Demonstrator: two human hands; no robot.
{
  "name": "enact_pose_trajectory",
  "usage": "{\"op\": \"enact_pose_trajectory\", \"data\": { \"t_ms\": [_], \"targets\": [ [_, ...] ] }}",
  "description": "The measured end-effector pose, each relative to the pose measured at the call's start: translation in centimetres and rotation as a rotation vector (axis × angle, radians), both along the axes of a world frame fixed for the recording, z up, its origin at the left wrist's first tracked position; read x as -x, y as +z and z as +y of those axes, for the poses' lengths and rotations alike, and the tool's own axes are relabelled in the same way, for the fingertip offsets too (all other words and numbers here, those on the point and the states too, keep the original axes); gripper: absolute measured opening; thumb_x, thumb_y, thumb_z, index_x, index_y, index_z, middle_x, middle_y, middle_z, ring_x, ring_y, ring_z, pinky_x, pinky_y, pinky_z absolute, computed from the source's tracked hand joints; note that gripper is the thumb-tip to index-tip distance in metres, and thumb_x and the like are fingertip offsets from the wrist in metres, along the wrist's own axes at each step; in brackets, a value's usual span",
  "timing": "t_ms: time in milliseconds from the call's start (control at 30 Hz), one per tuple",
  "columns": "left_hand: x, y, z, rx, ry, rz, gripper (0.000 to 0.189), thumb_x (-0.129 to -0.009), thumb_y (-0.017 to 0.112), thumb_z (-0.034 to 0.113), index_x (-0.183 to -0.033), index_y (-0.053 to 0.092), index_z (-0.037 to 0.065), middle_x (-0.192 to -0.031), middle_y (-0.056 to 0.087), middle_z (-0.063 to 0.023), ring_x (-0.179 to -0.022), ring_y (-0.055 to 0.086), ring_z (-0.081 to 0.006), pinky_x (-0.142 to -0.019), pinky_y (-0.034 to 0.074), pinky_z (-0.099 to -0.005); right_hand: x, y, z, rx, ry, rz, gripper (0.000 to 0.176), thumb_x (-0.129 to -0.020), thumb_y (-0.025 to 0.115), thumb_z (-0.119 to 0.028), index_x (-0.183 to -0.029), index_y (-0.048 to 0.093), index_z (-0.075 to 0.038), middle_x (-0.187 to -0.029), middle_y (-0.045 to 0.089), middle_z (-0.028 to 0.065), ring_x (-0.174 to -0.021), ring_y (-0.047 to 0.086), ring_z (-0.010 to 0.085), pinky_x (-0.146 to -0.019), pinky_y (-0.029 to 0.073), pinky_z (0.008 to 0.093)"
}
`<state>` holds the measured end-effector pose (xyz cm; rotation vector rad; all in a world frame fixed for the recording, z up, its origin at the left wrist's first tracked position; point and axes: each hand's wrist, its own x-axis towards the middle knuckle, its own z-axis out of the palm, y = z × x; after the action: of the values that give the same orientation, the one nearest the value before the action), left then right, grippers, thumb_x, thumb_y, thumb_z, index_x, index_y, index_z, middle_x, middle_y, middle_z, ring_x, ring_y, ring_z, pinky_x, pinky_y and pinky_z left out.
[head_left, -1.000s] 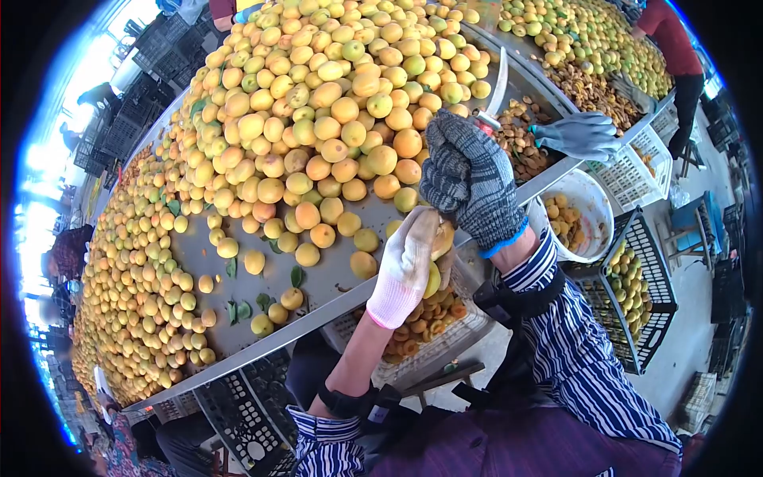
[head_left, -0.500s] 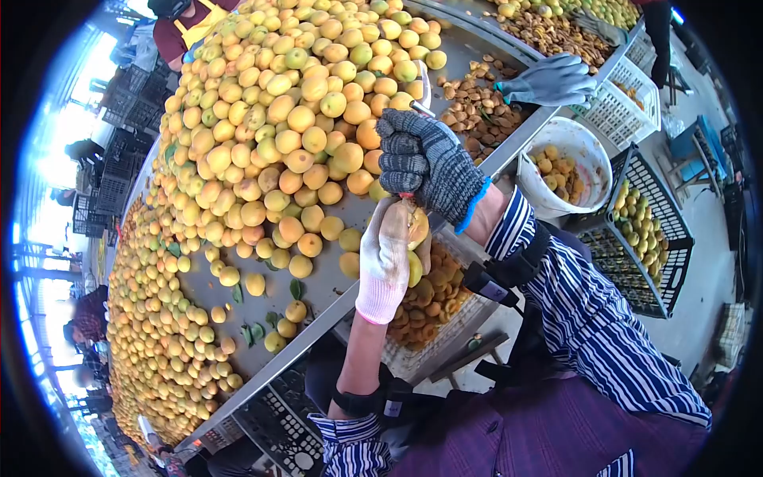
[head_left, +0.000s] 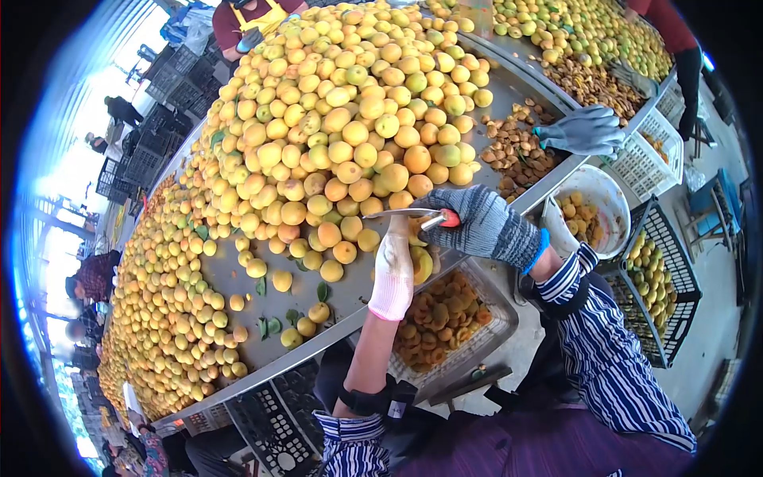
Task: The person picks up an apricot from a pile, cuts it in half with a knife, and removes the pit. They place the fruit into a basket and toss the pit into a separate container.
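My left hand [head_left: 393,266], in a white glove with a pink cuff, is closed around a yellow apricot [head_left: 421,265] that shows at its right side. My right hand [head_left: 481,226], in a grey knit glove with a blue cuff, grips a knife [head_left: 451,218] by its red handle. The thin curved blade points left and lies across the fingertips of my left hand. Directly below both hands, a white crate [head_left: 502,322] holds cut apricot halves. A large heap of whole apricots [head_left: 338,119] covers the metal table [head_left: 262,338] in front.
Apricot pits [head_left: 518,149] lie beside a grey glove [head_left: 584,131] at the table's right. A white bucket [head_left: 618,208] with cut fruit and a black crate [head_left: 675,318] of greenish fruit stand right. Another person [head_left: 238,24] works across the table.
My right hand has moved away to the right and turned, so the blade now lies level over my left fingertips. The camera view has shifted, moving the scene slightly right and down.
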<state>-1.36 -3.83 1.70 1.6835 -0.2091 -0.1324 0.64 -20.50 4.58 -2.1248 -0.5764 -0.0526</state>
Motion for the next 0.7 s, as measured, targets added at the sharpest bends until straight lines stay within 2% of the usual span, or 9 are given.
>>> {"op": "enact_pose_trajectory", "data": {
  "t_ms": [100,200,267,333,400,467,533,600,700],
  "targets": [
    [-0.5,-0.6,1.0,0.308,-0.064,0.323,0.045,-0.096,0.036,0.043,-0.104,0.051,0.001,-0.078,0.054,-0.0051,-0.06,0.05,-0.0089,-0.057,0.044,-0.0225,0.2,0.3,0.1,0.123,-0.013,0.003,0.038,-0.074,0.071,-0.028,-0.105,0.059,-0.01,-0.082,0.064,0.0143,-0.076,0.064,0.0293,-0.069,0.051,0.0363],
    [-1.0,-2.2,1.3,-0.006,-0.026,-0.055,0.045,-0.096,0.039,0.043,-0.104,0.051,0.0,-0.082,0.054,-0.0068,-0.063,0.051,-0.0084,-0.058,0.044,-0.023,0.0,-1.4,0.6,0.019,0.024,0.01,0.04,-0.073,0.072,-0.024,-0.107,0.057,-0.01,-0.085,0.064,0.0145,-0.079,0.064,0.0301,-0.07,0.051,0.0364],
    [-0.4,-2.4,1.4,0.036,-0.024,0.122,0.05,-0.094,0.042,0.045,-0.108,0.048,-0.003,-0.092,0.055,-0.0094,-0.074,0.054,-0.0126,-0.06,0.046,-0.0249,0.1,-1.6,0.7,-0.023,0.042,0.065,0.04,-0.072,0.072,-0.02,-0.106,0.055,-0.009,-0.085,0.063,0.0152,-0.08,0.063,0.032,-0.07,0.05,0.0373],
    [-0.5,-4.0,1.8,-0.391,-0.065,-0.526,0.054,-0.095,0.039,0.045,-0.117,0.042,-0.004,-0.103,0.054,-0.0116,-0.087,0.056,-0.019,-0.062,0.047,-0.0282,0.3,-1.3,1.1,0.022,0.036,0.113,0.042,-0.072,0.074,-0.017,-0.107,0.055,-0.004,-0.088,0.064,0.0144,-0.082,0.064,0.0292,-0.074,0.05,0.0346],
    [-0.6,-4.7,1.9,-0.399,-0.061,-0.62,0.056,-0.097,0.035,0.042,-0.128,0.034,-0.004,-0.113,0.052,-0.0124,-0.097,0.054,-0.0238,-0.064,0.05,-0.031,0.7,-1.2,1.7,0.031,0.018,0.064,0.039,-0.071,0.073,-0.013,-0.104,0.055,-0.004,-0.084,0.062,0.0148,-0.078,0.063,0.0312,-0.071,0.05,0.0351],
    [0.1,-1.9,0.9,0.096,0.056,0.21,0.056,-0.098,0.032,0.041,-0.134,0.031,-0.002,-0.118,0.05,-0.0129,-0.099,0.055,-0.0231,-0.066,0.051,-0.0316,0.9,-1.7,2.2,0.102,-0.042,0.003,0.035,-0.069,0.071,-0.01,-0.099,0.055,-0.004,-0.081,0.061,0.0156,-0.077,0.062,0.0341,-0.067,0.05,0.0364],
    [-0.5,-3.7,1.1,-0.065,0.023,0.138,0.054,-0.098,0.031,0.041,-0.132,0.037,0.001,-0.115,0.053,-0.0108,-0.099,0.055,-0.02,-0.068,0.053,-0.032,1.3,-1.7,2.7,0.121,-0.06,-0.028,0.03,-0.069,0.069,-0.008,-0.095,0.054,-0.005,-0.08,0.061,0.0158,-0.077,0.061,0.036,-0.065,0.05,0.0373],
    [-1.0,-3.1,0.1,0.32,0.218,0.431,0.052,-0.096,0.035,0.046,-0.123,0.048,0.004,-0.106,0.057,-0.0066,-0.096,0.056,-0.0167,-0.065,0.052,-0.0316,1.6,-1.8,2.9,0.17,-0.078,-0.068,0.027,-0.071,0.067,-0.009,-0.094,0.053,-0.005,-0.079,0.061,0.0156,-0.078,0.061,0.0357,-0.064,0.05,0.0371],
    [-1.1,-1.5,0.3,0.367,0.257,0.623,0.052,-0.09,0.043,0.055,-0.111,0.054,0.008,-0.096,0.058,-0.003,-0.086,0.057,-0.0136,-0.062,0.05,-0.0302,2.0,-2.5,3.2,0.128,-0.096,-0.046,0.023,-0.074,0.066,-0.01,-0.093,0.053,-0.005,-0.079,0.06,0.0161,-0.076,0.061,0.0353,-0.063,0.05,0.0365]
  ]
}}
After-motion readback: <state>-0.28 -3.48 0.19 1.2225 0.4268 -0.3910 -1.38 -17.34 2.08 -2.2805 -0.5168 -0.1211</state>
